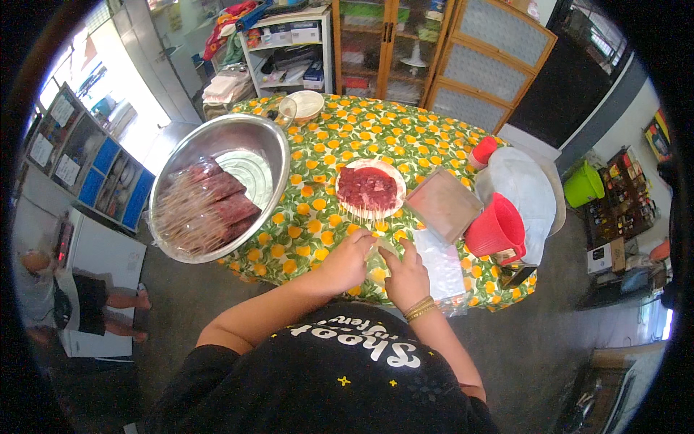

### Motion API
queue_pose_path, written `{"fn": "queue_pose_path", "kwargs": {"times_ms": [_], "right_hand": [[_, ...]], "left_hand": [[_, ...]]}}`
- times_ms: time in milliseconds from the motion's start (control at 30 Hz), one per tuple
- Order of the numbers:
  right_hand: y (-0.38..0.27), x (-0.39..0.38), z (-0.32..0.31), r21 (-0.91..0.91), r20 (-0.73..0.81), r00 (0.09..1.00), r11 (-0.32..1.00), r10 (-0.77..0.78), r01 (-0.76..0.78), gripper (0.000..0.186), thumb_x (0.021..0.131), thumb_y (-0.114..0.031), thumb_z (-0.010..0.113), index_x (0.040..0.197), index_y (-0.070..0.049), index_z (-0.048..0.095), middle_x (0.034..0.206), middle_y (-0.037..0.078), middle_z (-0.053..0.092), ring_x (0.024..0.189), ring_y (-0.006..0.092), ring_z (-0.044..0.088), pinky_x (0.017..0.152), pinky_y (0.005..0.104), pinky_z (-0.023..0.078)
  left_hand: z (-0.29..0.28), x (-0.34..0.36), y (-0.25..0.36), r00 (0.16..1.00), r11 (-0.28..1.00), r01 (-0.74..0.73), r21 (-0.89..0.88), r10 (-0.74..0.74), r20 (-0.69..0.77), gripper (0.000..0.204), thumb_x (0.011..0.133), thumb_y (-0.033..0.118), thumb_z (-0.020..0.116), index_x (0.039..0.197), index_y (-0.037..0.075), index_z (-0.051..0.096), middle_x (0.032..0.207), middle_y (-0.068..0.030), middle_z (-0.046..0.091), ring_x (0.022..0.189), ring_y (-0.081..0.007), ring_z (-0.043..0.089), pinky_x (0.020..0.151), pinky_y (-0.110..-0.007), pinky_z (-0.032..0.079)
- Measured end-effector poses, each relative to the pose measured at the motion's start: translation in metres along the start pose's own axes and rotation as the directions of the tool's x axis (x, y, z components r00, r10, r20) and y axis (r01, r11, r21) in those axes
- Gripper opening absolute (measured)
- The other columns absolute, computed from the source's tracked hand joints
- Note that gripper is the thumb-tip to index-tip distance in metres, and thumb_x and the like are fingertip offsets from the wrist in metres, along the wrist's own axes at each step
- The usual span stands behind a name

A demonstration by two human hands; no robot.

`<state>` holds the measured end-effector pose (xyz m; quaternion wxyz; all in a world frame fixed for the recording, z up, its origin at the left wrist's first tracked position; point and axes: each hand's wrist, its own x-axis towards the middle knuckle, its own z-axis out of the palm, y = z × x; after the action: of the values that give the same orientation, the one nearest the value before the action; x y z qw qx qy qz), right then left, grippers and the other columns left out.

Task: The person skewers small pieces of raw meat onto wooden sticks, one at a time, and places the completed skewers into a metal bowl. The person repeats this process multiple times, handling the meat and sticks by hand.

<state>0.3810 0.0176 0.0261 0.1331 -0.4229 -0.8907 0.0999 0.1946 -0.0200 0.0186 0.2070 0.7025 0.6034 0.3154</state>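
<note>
My left hand [350, 259] is closed on a small clear plastic bag [377, 269] over the flowered tablecloth. My right hand [405, 278] has its fingers apart at the bag's right side. Just beyond them, a white plate [363, 163] holds skewered red meat [365, 186], sticks toward me. Clear plastic sheets [441, 271] lie beside my right hand. A large metal basin [256, 141] at the left holds plastic packs of meat skewers [199, 206]. A square tray [442, 201] sits right of the plate.
A red container [494, 224], red cup [481, 153] and pale plastic-covered item [528, 188] crowd the table's right end. A bowl [305, 106] is at the back. Shelves [285, 54] and a cabinet [387, 47] stand behind. Another person [94, 296] is at the left; a green bucket [582, 184], right.
</note>
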Motion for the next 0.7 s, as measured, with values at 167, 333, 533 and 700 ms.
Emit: {"fn": "queue_pose_path", "kwargs": {"times_ms": [167,333,533,700], "right_hand": [[-0.007,0.02,-0.006,0.13,0.064,0.998,0.992,-0.006,-0.003,0.069,0.071,-0.008,0.074,0.135,-0.021,0.054,0.13,0.016,0.048,0.107,0.0366,0.057,0.09,0.0431,0.052],[-0.004,0.043,0.02,0.453,0.202,0.978,0.89,-0.054,-0.045,0.057,0.074,-0.013,0.078,0.128,-0.015,0.06,0.126,0.013,0.05,0.107,0.0298,0.058,0.09,0.0379,0.052],[0.053,0.097,0.11,0.762,0.384,0.861,0.412,0.334,-0.5,0.025,0.087,-0.023,0.069,0.107,-0.008,0.07,0.094,0.005,0.066,0.082,0.0143,0.063,0.077,0.0277,0.053],[0.101,0.147,0.177,0.161,0.211,0.818,0.806,0.535,-0.569,0.037,0.085,-0.036,0.068,0.106,-0.006,0.071,0.1,0.012,0.072,0.09,0.0294,0.07,0.081,0.039,0.054]], "left_hand": [[-0.023,-0.004,0.008,0.998,0.998,0.058,0.023,-0.057,-0.008,0.064,0.072,0.001,0.069,0.133,-0.001,0.05,0.133,-0.0216,0.05,0.122,-0.0397,0.052,0.102,-0.042,0.046],[-0.041,-0.014,-0.014,0.98,0.984,0.178,0.017,-0.179,0.09,0.065,0.074,0.007,0.072,0.135,0.001,0.05,0.135,-0.019,0.05,0.122,-0.0388,0.052,0.101,-0.042,0.046],[-0.079,-0.028,-0.061,0.963,0.969,0.248,-0.024,-0.243,0.119,0.059,0.076,0.003,0.064,0.134,0.004,0.052,0.13,-0.0178,0.054,0.115,-0.0388,0.055,0.098,-0.04,0.047],[-0.1,-0.03,-0.086,0.98,0.976,0.2,0.083,-0.198,-0.028,0.054,0.077,-0.003,0.054,0.13,0.006,0.056,0.123,-0.0187,0.057,0.108,-0.0384,0.059,0.092,-0.043,0.05]]}}
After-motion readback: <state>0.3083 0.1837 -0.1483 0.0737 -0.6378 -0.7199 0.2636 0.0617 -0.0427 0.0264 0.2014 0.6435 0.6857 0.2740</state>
